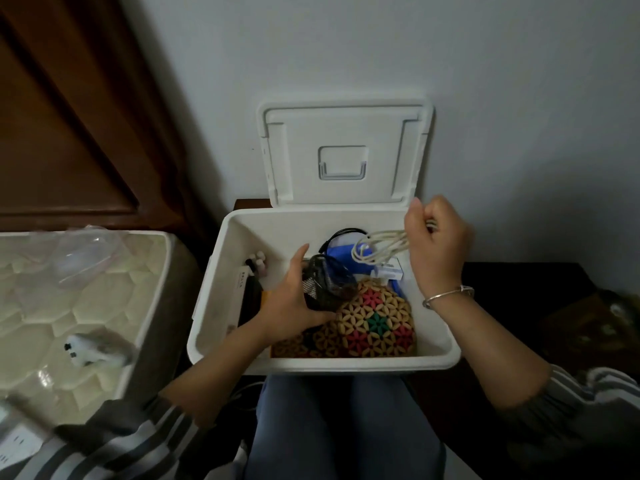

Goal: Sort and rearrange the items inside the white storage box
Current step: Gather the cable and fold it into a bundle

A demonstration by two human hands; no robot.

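Note:
The white storage box (221, 306) stands open in front of my knees, its lid (346, 154) leaning back against the wall. My right hand (438, 244) grips a coiled white cable (377, 249) above the box's right side. Inside the box, my left hand (294, 299) holds a black mesh pouch (325, 285). A round beaded mat (374, 320) with flower patterns lies at the front. Behind it are a blue item (337, 254), a black cable (343, 233) and a small white box (389, 271). Small bottles (259, 261) and flat packs stand along the left wall.
A mattress (69, 306) lies to the left, with a clear plastic bag (83, 254) and a small grey and white toy (93, 349) on it. A dark wooden surface (519, 289) extends right of the box. The wall rises directly behind.

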